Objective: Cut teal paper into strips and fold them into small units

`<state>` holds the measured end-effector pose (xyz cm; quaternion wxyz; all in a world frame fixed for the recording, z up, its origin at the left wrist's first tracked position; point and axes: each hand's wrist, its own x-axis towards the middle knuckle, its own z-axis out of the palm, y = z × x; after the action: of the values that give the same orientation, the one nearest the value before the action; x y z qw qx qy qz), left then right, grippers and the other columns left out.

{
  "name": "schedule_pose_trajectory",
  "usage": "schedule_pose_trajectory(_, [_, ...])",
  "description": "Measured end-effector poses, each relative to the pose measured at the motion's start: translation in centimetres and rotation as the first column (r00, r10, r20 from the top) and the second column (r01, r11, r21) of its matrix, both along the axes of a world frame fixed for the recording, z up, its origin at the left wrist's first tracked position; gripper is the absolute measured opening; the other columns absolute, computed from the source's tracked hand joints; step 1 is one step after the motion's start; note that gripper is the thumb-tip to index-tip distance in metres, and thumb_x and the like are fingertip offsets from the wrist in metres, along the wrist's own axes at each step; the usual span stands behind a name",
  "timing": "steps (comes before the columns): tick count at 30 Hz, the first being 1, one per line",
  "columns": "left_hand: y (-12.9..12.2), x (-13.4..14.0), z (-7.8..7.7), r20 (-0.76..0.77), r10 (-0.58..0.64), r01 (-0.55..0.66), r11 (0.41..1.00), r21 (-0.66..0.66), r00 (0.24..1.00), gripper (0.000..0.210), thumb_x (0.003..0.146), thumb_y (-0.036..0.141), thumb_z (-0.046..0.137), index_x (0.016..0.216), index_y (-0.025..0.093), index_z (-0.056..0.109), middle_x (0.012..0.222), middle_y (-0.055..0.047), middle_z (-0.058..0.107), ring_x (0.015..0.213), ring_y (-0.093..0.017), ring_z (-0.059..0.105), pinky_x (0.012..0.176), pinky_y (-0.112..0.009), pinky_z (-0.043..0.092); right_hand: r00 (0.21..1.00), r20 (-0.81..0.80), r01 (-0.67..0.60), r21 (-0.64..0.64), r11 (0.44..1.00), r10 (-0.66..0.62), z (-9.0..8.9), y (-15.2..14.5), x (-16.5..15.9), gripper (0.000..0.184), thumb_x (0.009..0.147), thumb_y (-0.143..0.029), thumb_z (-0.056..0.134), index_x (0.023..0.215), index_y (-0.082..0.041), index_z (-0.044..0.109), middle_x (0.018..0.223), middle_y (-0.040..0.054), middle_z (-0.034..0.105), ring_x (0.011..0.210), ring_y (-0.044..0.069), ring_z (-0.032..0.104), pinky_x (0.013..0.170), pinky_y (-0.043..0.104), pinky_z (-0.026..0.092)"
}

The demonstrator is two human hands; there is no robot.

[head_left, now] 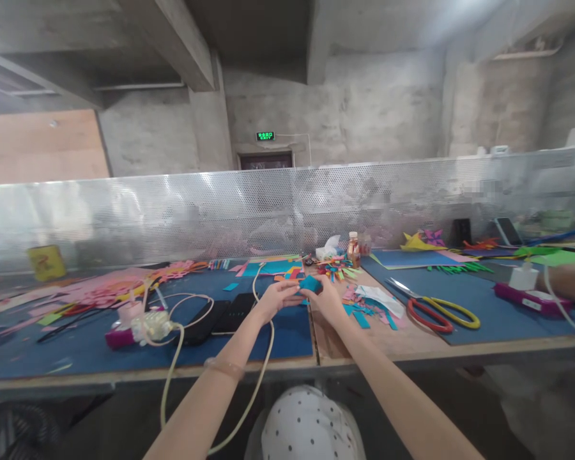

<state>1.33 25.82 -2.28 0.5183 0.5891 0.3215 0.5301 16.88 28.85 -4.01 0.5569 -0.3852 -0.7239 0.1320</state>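
Observation:
A small folded piece of blue paper [309, 283] is held up between my two hands, above the table's middle seam. My left hand [278, 300] grips its left side with the fingers closed. On the other side, my right hand [326, 298] pinches the same piece, thumb and fingers pressed against it. Just right of my hands lie blue and pink paper scraps [361, 318] and a crumpled white sheet [381, 299]. Behind the hands are flat blue paper sheets [282, 267] and a pile of small coloured paper bits [338, 271].
Large scissors [434, 310] with red and yellow handles lie at right. A power strip [531, 300] and another person's arm [570, 279] are farther right. Black phones [237, 313], a cable [268, 348] and pink paper pieces [110, 287] are at left. A perforated metal panel [249, 207] stands behind.

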Motion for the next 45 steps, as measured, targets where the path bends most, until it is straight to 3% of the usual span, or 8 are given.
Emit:
schedule_pose_trajectory(4, [-0.1,0.0,0.1,0.006,-0.008,0.008,1.0,0.016,1.0,0.035,0.056,0.017,0.073,0.088,0.011,0.059,0.086,-0.008,0.067,0.077,-0.019,0.064,0.081,-0.037,0.048,1.0,-0.021,0.013,-0.028,1.0,-0.013,0.2,-0.2,0.0,0.033,0.064,-0.047,0.058,0.077,-0.017,0.05,0.066,0.0001,0.055,0.061,0.016,0.051,0.057,0.027,0.04])
schedule_pose_trajectory(9, [0.2,0.0,0.0,0.014,0.011,-0.011,1.0,0.028,1.0,0.029,0.056,0.02,0.072,0.081,0.011,0.06,0.076,-0.005,0.068,0.073,-0.017,0.064,0.079,-0.036,0.048,1.0,-0.004,-0.015,-0.036,0.999,0.015,0.7,-0.9,0.0,0.03,0.066,-0.046,0.056,0.064,-0.017,0.051,0.06,-0.0009,0.054,0.058,0.015,0.049,0.056,0.026,0.038])
schedule_pose_trajectory(18, [-0.4,0.4,0.5,0.077,-0.03,0.027,0.999,0.031,0.997,0.03,0.055,0.019,0.072,0.082,0.011,0.061,0.076,-0.005,0.066,0.071,-0.016,0.062,0.074,-0.033,0.048,0.991,0.004,-0.134,-0.024,0.991,0.135,2.0,-3.4,0.4,0.014,0.064,-0.027,0.058,0.072,-0.016,0.058,0.069,0.0012,0.06,0.065,0.016,0.054,0.061,0.027,0.041])
schedule_pose_trajectory(23, [-1.4,2.2,1.2,0.142,-0.093,0.09,0.996,0.026,0.985,0.034,0.055,0.02,0.072,0.086,0.011,0.061,0.076,-0.006,0.064,0.07,-0.017,0.061,0.069,-0.032,0.048,0.99,-0.08,-0.113,0.011,0.994,0.113,2.8,-5.9,1.4,0.014,0.069,-0.025,0.055,0.08,-0.016,0.058,0.077,0.0034,0.062,0.071,0.017,0.055,0.064,0.028,0.042])
schedule_pose_trajectory(31, [-3.0,7.0,2.8,0.366,-0.031,0.018,0.999,0.04,0.93,0.021,0.061,0.026,0.069,0.075,0.014,0.061,0.072,-0.001,0.062,0.066,-0.011,0.057,0.068,-0.026,0.044,0.945,-0.318,-0.072,0.031,0.997,0.078,4.8,-7.9,3.2,0.019,0.069,-0.032,0.059,0.081,-0.017,0.056,0.071,0.0001,0.059,0.061,0.014,0.053,0.058,0.024,0.043])
schedule_pose_trajectory(36, [-4.2,10.5,4.6,0.472,-0.072,0.018,0.993,0.118,0.879,0.021,0.062,0.028,0.067,0.077,0.014,0.062,0.075,-0.002,0.062,0.066,-0.011,0.057,0.065,-0.024,0.044,0.823,-0.567,0.003,0.063,0.998,0.033,5.3,-7.7,3.9,0.024,0.069,-0.034,0.06,0.084,-0.017,0.053,0.066,-0.0013,0.056,0.055,0.011,0.052,0.053,0.023,0.045])
schedule_pose_trajectory(40, [-4.3,12.3,6.0,0.509,-0.099,0.02,0.987,0.159,0.855,0.021,0.062,0.027,0.067,0.076,0.013,0.063,0.066,-0.001,0.061,0.058,-0.009,0.054,0.057,-0.022,0.041,0.688,-0.723,0.025,0.117,0.993,0.068,6.0,-7.1,3.2,0.028,0.074,-0.036,0.054,0.094,-0.017,0.05,0.086,0.0038,0.06,0.072,0.014,0.057,0.064,0.027,0.048])
schedule_pose_trajectory(45, [-4.1,13.3,6.1,0.528,-0.079,-0.039,0.977,0.209,0.845,0.019,0.061,0.024,0.068,0.078,0.017,0.064,0.069,0.0,0.063,0.062,-0.009,0.056,0.062,-0.021,0.042,0.392,-0.883,-0.108,0.236,0.966,0.259,6.0,-7.7,1.9,0.026,0.069,-0.027,0.061,0.092,-0.016,0.058,0.092,0.0055,0.062,0.078,0.015,0.058,0.073,0.03,0.046])
